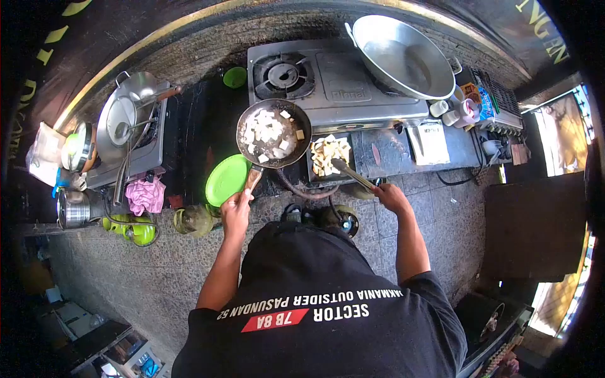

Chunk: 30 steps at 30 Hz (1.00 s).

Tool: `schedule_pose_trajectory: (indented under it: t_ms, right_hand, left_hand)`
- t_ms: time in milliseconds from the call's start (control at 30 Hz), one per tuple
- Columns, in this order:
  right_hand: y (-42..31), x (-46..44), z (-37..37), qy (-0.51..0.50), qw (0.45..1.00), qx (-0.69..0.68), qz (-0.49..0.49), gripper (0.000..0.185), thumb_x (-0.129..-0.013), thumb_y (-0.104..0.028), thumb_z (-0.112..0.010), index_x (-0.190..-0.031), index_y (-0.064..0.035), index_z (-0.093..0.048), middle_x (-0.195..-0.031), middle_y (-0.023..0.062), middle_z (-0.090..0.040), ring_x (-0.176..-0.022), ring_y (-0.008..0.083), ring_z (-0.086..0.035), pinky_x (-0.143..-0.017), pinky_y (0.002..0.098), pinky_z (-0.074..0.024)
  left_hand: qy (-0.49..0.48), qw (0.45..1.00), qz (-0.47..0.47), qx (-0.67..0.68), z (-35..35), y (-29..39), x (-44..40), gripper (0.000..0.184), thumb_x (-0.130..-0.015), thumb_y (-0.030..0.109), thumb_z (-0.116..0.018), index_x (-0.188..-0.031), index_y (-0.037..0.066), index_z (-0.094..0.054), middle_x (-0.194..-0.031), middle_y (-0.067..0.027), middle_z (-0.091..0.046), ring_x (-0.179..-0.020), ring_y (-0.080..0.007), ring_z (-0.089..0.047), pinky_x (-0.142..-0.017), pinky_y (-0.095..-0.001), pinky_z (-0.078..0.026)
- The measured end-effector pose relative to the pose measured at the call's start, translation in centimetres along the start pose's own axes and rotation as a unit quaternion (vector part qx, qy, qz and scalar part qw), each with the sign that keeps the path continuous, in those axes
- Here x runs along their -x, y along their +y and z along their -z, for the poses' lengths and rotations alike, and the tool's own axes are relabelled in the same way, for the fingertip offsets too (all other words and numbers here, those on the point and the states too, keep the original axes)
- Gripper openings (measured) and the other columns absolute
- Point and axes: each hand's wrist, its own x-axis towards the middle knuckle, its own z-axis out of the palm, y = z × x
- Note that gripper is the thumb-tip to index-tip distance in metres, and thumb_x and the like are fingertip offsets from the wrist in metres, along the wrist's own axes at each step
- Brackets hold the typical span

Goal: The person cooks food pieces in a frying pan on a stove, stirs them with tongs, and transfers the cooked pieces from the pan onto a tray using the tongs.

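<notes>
My left hand [237, 208] is wrapped round the handle of a dark frying pan [292, 151], raised off the burner at the stove's front left. White cubes [263, 126] and a few browned ones lie in the pan. In my right hand [391, 196] are metal tongs [358, 177], their tips at the browned pieces [330, 153] heaped in a square tray [346, 173] on the counter, right of the pan. Beside the pan handle is a green plate [227, 180].
The grey stove [343, 68] has a bare burner at left and a large metal wok [409, 60] at right. Another wok [116, 120] stands far left. A white packet [429, 144] and cups [439, 108] are at right. Gas cylinders [193, 221] stand below.
</notes>
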Motion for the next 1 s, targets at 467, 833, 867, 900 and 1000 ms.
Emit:
schedule_pose_trajectory:
  t_ms: [467, 833, 867, 900, 1000]
  right_hand:
    - [-9.3, 6.7, 10.7, 0.057, 0.994, -0.085, 0.041, 0.056, -0.105, -0.053, -0.053, -0.094, -0.0011, -0.070, -0.071, 0.0130, -0.065, -0.066, 0.0301, -0.066, -0.065, 0.0451, -0.0492]
    - [-16.5, 5.8, 10.4, -0.029, 0.982, 0.168, 0.084, 0.066, -0.103, -0.063, -0.048, -0.092, -0.0038, -0.075, -0.080, 0.0218, -0.072, -0.084, 0.0415, -0.073, -0.081, 0.0530, -0.0545]
    - [-17.0, 5.7, 10.3, -0.036, 0.980, 0.179, 0.081, 0.066, -0.104, -0.062, -0.047, -0.091, -0.0040, -0.075, -0.078, 0.0213, -0.072, -0.083, 0.0416, -0.073, -0.081, 0.0531, -0.0544]
    - [-17.4, 5.7, 10.3, -0.044, 0.977, 0.192, 0.079, 0.066, -0.104, -0.062, -0.046, -0.091, -0.0041, -0.074, -0.076, 0.0208, -0.072, -0.081, 0.0417, -0.073, -0.082, 0.0531, -0.0543]
    - [-17.1, 5.1, 9.3, -0.058, 0.982, 0.158, 0.083, 0.065, -0.106, -0.060, -0.044, -0.095, -0.0047, -0.075, -0.077, 0.0209, -0.072, -0.083, 0.0421, -0.072, -0.083, 0.0530, -0.0542]
  left_hand:
    - [-0.035, 0.999, -0.023, -0.035, -0.7, 0.1, 0.5, 0.032, -0.103, 0.031, -0.067, -0.088, 0.003, -0.070, -0.061, 0.0084, -0.043, -0.053, -0.0030, -0.037, -0.049, -0.0249, -0.028]
    - [-0.069, 0.988, -0.082, -0.113, -1.3, 0.1, 1.5, 0.032, -0.103, 0.028, -0.066, -0.094, -0.003, -0.071, -0.069, 0.0038, -0.055, -0.063, -0.0059, -0.045, -0.058, -0.0291, -0.038]
    - [-0.068, 0.988, -0.083, -0.112, -1.3, 0.1, 1.6, 0.032, -0.103, 0.028, -0.066, -0.094, -0.003, -0.071, -0.069, 0.0038, -0.055, -0.063, -0.0059, -0.045, -0.058, -0.0291, -0.038]
    - [-0.069, 0.990, -0.068, -0.101, -1.4, 0.3, 1.8, 0.032, -0.103, 0.028, -0.066, -0.091, -0.001, -0.071, -0.067, 0.0058, -0.050, -0.062, -0.0049, -0.043, -0.057, -0.0274, -0.035]
    - [-0.065, 0.993, -0.061, -0.075, -1.7, 0.0, 2.1, 0.032, -0.104, 0.030, -0.065, -0.088, 0.002, -0.071, -0.065, 0.0076, -0.046, -0.059, -0.0040, -0.040, -0.054, -0.0255, -0.032]
